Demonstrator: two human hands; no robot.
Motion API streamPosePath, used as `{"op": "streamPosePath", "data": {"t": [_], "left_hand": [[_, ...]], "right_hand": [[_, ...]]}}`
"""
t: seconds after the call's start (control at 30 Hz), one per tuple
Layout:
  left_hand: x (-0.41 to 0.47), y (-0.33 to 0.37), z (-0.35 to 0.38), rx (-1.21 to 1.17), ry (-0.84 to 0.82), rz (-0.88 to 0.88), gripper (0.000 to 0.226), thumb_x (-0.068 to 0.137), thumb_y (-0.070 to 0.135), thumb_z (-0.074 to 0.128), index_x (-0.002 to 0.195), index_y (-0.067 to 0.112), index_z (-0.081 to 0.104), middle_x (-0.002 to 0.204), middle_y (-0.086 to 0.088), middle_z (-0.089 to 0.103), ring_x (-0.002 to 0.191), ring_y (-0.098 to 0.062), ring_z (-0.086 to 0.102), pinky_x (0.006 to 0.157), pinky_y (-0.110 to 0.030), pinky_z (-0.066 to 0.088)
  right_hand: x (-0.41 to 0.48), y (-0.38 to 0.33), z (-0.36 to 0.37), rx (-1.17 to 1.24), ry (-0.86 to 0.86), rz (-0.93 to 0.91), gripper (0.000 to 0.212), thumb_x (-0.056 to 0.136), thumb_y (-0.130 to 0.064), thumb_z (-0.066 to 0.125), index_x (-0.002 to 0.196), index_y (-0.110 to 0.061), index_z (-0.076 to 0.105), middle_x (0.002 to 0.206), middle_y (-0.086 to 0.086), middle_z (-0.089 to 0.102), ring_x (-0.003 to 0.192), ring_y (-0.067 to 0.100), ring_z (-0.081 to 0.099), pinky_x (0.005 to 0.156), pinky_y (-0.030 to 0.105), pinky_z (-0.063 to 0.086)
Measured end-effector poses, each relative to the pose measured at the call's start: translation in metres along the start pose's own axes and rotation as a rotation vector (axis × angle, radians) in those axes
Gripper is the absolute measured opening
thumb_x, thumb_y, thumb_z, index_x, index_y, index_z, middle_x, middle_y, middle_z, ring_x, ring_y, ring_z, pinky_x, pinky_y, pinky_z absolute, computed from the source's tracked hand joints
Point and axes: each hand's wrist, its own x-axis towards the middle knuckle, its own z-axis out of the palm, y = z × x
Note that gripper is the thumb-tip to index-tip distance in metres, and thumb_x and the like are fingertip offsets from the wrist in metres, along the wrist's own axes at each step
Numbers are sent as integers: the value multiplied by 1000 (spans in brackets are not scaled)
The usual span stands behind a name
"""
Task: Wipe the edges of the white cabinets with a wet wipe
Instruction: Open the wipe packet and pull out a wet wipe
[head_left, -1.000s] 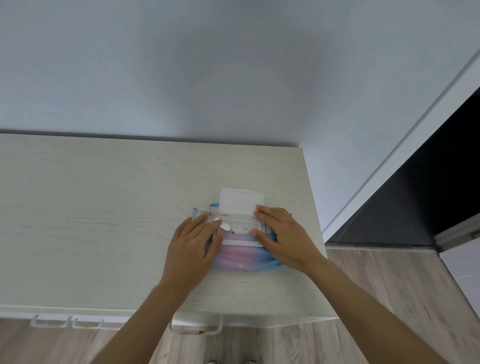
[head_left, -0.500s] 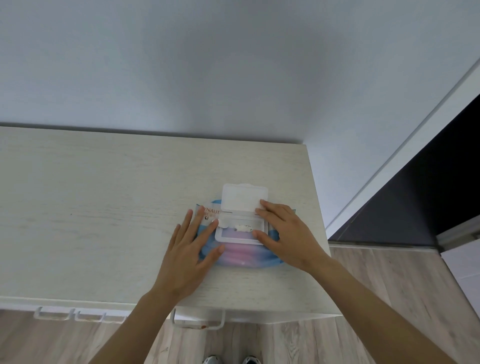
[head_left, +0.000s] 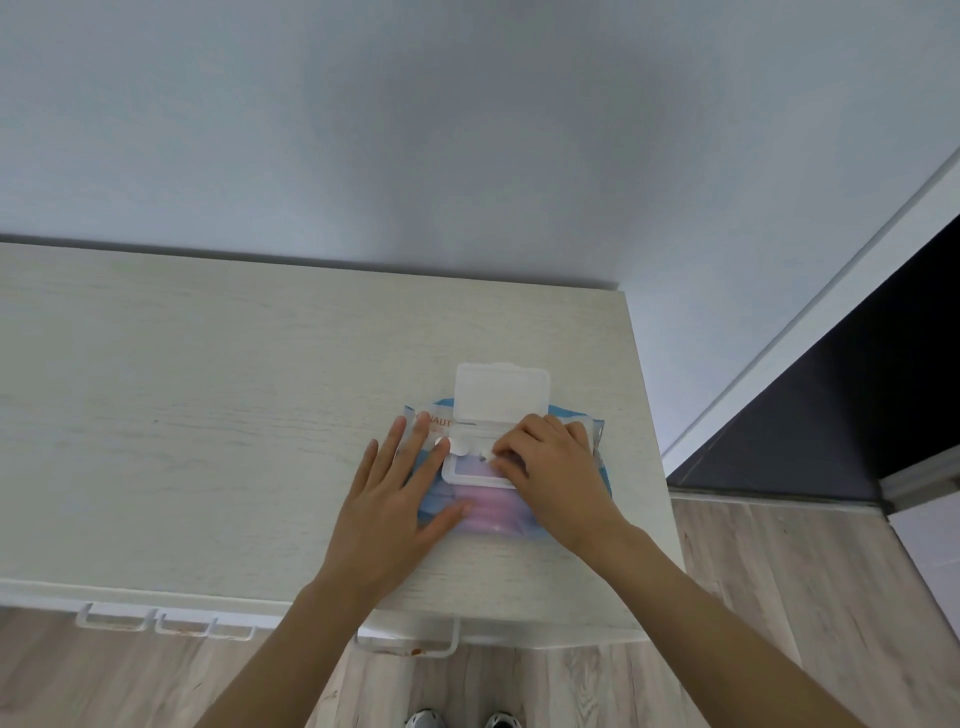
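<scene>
Head view, one frame, items as seen:

1. White wood-grain cabinet (head_left: 208, 415): flat top fills the left and centre, back edge against a pale grey-blue wall (head_left: 467, 130). The R end stops short of a white door frame (head_left: 779, 291).
2. White loop handles (head_left: 114, 621) along the cabinet's front edge, three in view. The one nearest centre has a small reddish mark.
3. Soft plastic wet-wipe pack, blue and pink (head_left: 488, 512): lies flat on the cabinet top, towards the R end, closer to the front edge than the wall. Orange lettering at its L end, partly covered.
4. White rigid flip lid (head_left: 501, 389) on the pack: swung open, lying back towards the wall.
5. Small round white tab (head_left: 460, 444) at the L edge of the opening, beside the L index fingertip.
6. L hand (head_left: 384, 509): flat, fingers straight and spread, pressing down on the pack's L half w/ thumb across the pink part.
7. R hand (head_left: 556, 467): over the pack's R half, fingers bent, tips down in the opening. Can't tell whether they've got a wipe.
8. Grey wood-look floor (head_left: 779, 597) below and to the R.
9. Dark doorway (head_left: 857, 389) far R.
10. Toes of two pale shoes (head_left: 423, 719) at the bottom edge.
</scene>
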Motion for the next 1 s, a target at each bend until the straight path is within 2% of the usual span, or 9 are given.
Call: {"op": "streamPosePath", "data": {"t": [0.17, 0.37, 0.43, 0.5, 0.57, 0.67, 0.8, 0.9, 1.0], "left_hand": [[0, -1, 1, -5, -6, -14, 82, 86, 72, 11, 138, 13, 35, 149, -7, 24, 138, -31, 15, 112, -34, 3], [-1, 0, 0, -23, 2, -18, 81, 86, 71, 15, 136, 12, 40, 147, -9, 30, 137, -32, 20, 113, -35, 5], [-1, 0, 1, -21, 5, -17, 81, 86, 70, 15, 136, 12, 40, 147, -9, 30, 137, -31, 21, 115, -36, 6], [0, 0, 0, -24, 5, -14, 80, 86, 70, 16, 136, 12, 40, 147, -9, 31, 137, -31, 20, 113, -33, 5], [0, 0, -1, -17, 1, -12, 80, 87, 70, 16, 136, 12, 41, 147, -9, 31, 137, -30, 20, 112, -32, 4], [-1, 0, -1, -14, -3, -13, 80, 87, 70, 16, 136, 12, 42, 147, -9, 32, 137, -29, 21, 112, -32, 5], [-1, 1, -1, -4, 12, -16, 79, 87, 69, 17, 133, 11, 46, 145, -10, 35, 136, -31, 24, 113, -36, 10], [0, 2, -2, 23, 22, -16, 78, 88, 68, 18, 131, 10, 48, 143, -11, 39, 133, -34, 31, 108, -48, 26], [0, 3, -2, 18, 17, -19, 78, 88, 67, 19, 131, 9, 49, 142, -13, 40, 132, -35, 32, 104, -52, 28]], "right_hand": [[1, -4, 0, 30, 11, 13, 14, 93, -15, 50, 88, -11, 63, 90, 3, 59, 85, 19, 50, 78, 32, 35], [12, -7, -13, 360, 50, 204, 10, 90, -18, 56, 80, -21, 54, 83, -9, 53, 77, 7, 50, 70, 23, 43], [12, -5, -17, 347, -19, 169, 3, 89, -23, 57, 89, -20, 58, 91, -8, 54, 83, 7, 50, 76, 25, 45], [9, -3, -16, 283, -85, 129, 25, 85, -29, 62, 107, -17, 58, 103, -6, 53, 92, 7, 49, 82, 22, 42], [6, -1, -11, 204, -106, 97, 35, 83, -29, 65, 113, -12, 58, 107, -2, 52, 96, 11, 48, 81, 16, 35], [5, -1, -11, 215, -39, 91, 13, 87, -15, 61, 93, -4, 65, 94, 5, 58, 83, 15, 50, 71, 16, 33], [4, -3, -14, 298, 9, 153, 12, 88, -17, 60, 81, -8, 63, 74, 3, 64, 64, 14, 53, 61, 29, 44], [4, -5, -17, 362, 27, 155, 11, 87, -17, 61, 79, -10, 63, 69, -1, 61, 60, 7, 52, 58, 25, 43], [4, -6, -21, 431, 66, 137, 10, 87, -12, 61, 77, -10, 60, 67, -6, 55, 61, 0, 49, 57, 15, 39]]}}
